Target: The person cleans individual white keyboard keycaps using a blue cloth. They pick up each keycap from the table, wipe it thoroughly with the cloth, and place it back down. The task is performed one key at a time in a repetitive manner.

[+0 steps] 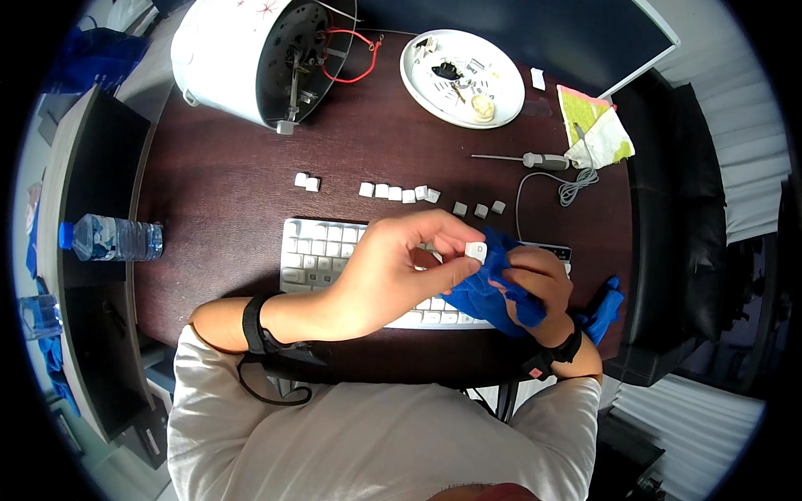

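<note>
The white keycap is pinched in the left hand above the keyboard; the blue cloth is bunched in the right hand. For even contact, keycap sides are best held lightly and cloth kept flat.

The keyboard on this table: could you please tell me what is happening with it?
A person's left hand pinches a white keycap between thumb and fingers, above the white keyboard. The right hand holds a bunched blue cloth right next to the keycap; whether they touch is hard to tell. More loose keycaps lie on the dark table beyond the keyboard, and a screwdriver lies farther right.
</note>
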Motion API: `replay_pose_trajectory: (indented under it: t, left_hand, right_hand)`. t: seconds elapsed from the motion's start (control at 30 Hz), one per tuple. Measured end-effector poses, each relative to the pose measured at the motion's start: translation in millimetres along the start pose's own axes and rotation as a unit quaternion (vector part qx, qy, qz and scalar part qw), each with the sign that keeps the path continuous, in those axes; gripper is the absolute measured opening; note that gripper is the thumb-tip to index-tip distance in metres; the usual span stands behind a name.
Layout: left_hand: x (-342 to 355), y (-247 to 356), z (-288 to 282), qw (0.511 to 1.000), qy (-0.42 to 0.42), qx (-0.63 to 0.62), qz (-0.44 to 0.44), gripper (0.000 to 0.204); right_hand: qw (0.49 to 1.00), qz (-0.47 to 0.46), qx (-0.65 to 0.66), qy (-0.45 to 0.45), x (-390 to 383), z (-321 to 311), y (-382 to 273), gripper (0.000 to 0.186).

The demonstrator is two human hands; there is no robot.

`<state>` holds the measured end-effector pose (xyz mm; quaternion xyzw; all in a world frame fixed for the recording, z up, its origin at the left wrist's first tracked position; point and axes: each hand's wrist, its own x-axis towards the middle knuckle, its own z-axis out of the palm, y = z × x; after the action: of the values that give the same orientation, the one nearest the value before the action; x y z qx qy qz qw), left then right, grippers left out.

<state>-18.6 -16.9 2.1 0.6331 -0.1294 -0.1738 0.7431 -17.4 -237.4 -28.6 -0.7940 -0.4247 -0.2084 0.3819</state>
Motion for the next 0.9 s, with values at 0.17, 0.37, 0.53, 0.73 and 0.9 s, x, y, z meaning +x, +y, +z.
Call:
replay_pose_trajectory:
  t: [0.17, 0.37, 0.53, 0.73, 0.9]
  left_hand:
    - [-3, -4, 4, 1.000, -0.007, -0.014, 0.010, 0.025]
    - [-4, -6, 4, 0.999, -0.027, -0.039, -0.010, 0.024]
    - [-5, -11, 7, 0.994, -0.046, -0.097, -0.016, 0.019]
    - [-5, -14, 6, 0.979, -0.056, -0.186, -0.059, 0.010]
    - [-6, -15, 6, 0.979, -0.054, -0.182, -0.074, 0.010]
  right_hand:
    - [1.000, -0.001, -0.018, -0.010, 4, 2, -4, 0.039]
    - [1.000, 0.008, -0.003, 0.002, 2, 5, -4, 0.041]
    - [1.000, 0.018, 0.017, 0.017, 5, 8, -7, 0.042]
    - [0.999, -0.030, -0.016, 0.005, 7, 13, -10, 0.040]
    - [0.999, -0.044, -0.011, 0.001, 10, 12, -10, 0.035]
